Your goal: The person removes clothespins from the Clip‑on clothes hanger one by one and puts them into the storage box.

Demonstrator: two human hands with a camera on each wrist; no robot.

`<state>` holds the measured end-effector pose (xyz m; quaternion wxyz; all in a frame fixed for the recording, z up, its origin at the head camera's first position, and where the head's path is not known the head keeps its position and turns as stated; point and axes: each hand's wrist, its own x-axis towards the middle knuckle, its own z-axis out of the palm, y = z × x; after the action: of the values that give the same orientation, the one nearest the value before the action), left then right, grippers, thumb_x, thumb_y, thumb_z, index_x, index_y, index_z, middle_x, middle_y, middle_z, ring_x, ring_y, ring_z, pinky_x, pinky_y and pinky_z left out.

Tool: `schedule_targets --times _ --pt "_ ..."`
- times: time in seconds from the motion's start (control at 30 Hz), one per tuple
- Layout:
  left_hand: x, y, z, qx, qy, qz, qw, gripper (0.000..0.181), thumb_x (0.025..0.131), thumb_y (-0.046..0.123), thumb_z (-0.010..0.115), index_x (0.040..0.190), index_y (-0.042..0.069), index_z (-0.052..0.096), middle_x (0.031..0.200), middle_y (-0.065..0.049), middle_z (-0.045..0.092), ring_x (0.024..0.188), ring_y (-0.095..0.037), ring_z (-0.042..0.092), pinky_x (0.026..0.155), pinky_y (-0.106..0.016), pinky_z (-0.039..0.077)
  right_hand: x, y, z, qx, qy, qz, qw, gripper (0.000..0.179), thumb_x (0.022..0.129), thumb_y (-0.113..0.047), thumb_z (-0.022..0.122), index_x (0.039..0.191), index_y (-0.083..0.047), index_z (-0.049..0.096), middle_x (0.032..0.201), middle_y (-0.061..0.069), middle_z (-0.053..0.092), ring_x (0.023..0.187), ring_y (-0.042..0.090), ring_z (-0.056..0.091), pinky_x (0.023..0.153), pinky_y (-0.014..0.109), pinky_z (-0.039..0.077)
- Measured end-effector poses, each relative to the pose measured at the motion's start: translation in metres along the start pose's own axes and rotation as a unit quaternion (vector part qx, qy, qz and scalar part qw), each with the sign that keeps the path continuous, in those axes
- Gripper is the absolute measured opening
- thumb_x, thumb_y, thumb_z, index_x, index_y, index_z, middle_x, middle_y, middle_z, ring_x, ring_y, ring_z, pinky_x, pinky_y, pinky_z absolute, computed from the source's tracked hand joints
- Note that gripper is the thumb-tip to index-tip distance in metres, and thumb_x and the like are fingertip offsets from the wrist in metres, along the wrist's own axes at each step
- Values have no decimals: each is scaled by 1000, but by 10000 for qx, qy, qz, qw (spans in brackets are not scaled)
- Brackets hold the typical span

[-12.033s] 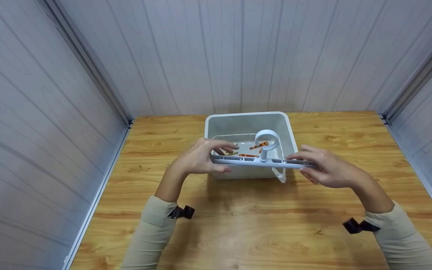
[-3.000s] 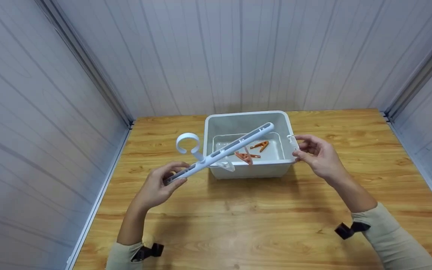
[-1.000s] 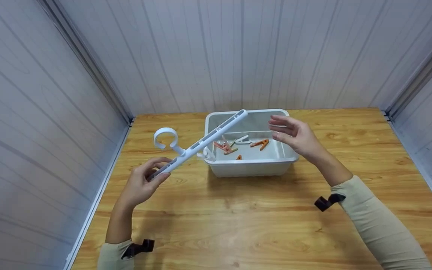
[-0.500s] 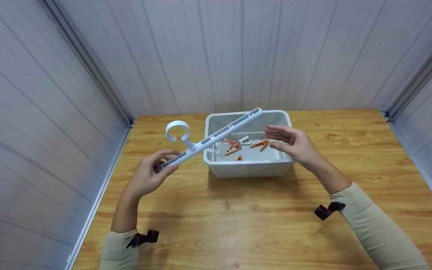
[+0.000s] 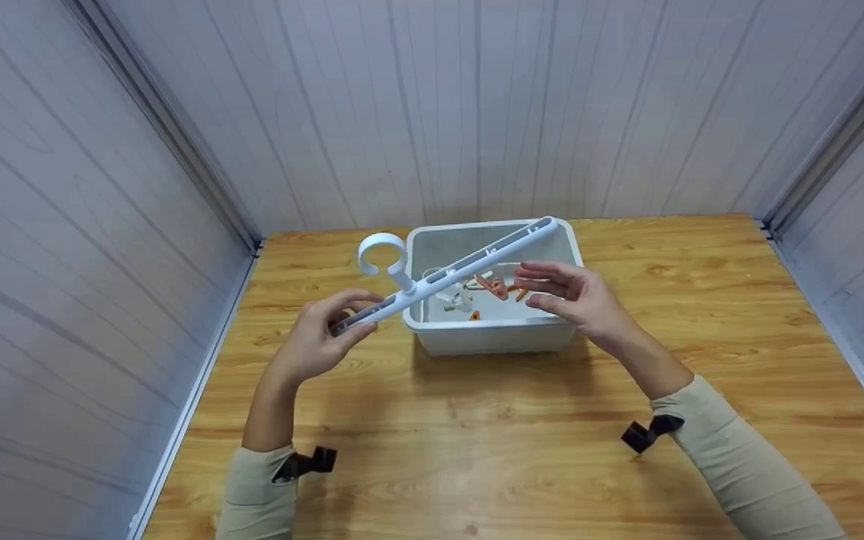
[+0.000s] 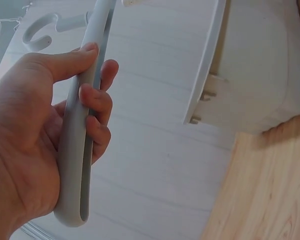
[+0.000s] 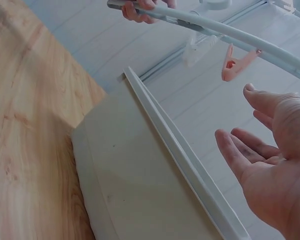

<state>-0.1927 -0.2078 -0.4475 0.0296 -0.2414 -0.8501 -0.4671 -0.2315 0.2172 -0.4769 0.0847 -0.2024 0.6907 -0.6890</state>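
Note:
In the head view my left hand (image 5: 316,334) grips one end of a white plastic hanger (image 5: 469,266), thumb on the near side. The left wrist view shows its fingers curled round the hanger's bar (image 6: 74,150). The hanger slants up to the right over a white box (image 5: 492,325), its round hook towards the left. From the bar hang a pinkish-orange clip (image 7: 234,69) and a white clip (image 7: 196,50), clearest in the right wrist view. My right hand (image 5: 578,300) holds nothing, fingers apart and loosely bent, near the orange clip above the box's right side.
An orange clip (image 5: 522,293), partly hidden by the right fingertips, and a white clip (image 5: 481,281) lie in the box, with another orange piece (image 5: 475,316) near its front wall. The box stands on a wooden tabletop (image 5: 469,427) before pale panel walls (image 5: 514,112).
Both hands held the hanger twelve seconds ago; three seconds ago the right hand pinched a white clip, since released. Lately the hanger has moved right and the right hand left and down, towards each other.

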Motion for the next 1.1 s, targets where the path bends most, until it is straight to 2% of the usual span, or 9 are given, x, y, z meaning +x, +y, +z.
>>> schedule_targets --times 0.3,0.5,0.73,0.83,0.97,1.1 --pt "8 7 4 -19 -159 239 9996 30 105 6 78 135 4 75 109 -22 83 65 -5 53 60 -20 44 -5 -2 10 229 154 -52 9996 55 106 2 74 158 7 57 144 -5 77 130 9 77 107 29 65" --pt "15 8 10 20 -242 198 9995 29 106 10 79 135 7 76 108 -19 82 64 -5 52 60 -20 43 -7 -1 16 226 244 22 9994 53 105 2 75 156 7 59 139 -6 77 126 8 76 105 27 65" --pt "21 9 15 56 -340 247 9991 29 106 13 78 135 9 76 106 -18 82 65 -7 54 61 -22 44 -8 3 20 662 246 -135 9974 49 106 1 74 153 10 61 129 -9 83 120 8 81 102 29 67" --pt "21 9 16 62 -382 202 9990 29 106 13 79 135 9 76 103 -18 81 63 -6 51 59 -21 43 -9 6 20 769 218 -217 9966 43 108 0 71 150 7 65 128 -10 84 118 9 82 102 29 67" --pt "21 10 17 55 -410 176 9990 30 106 13 79 135 10 77 102 -18 81 62 -6 51 60 -22 42 -10 8 21 839 313 -202 9958 34 109 1 70 142 -5 75 124 -10 84 114 11 84 100 28 68" --pt "22 10 16 62 -414 205 9989 29 106 14 79 135 10 77 101 -17 80 63 -6 50 60 -22 42 -9 9 21 873 409 -180 9952 33 108 3 70 136 -10 78 121 -9 84 111 11 85 98 28 68"
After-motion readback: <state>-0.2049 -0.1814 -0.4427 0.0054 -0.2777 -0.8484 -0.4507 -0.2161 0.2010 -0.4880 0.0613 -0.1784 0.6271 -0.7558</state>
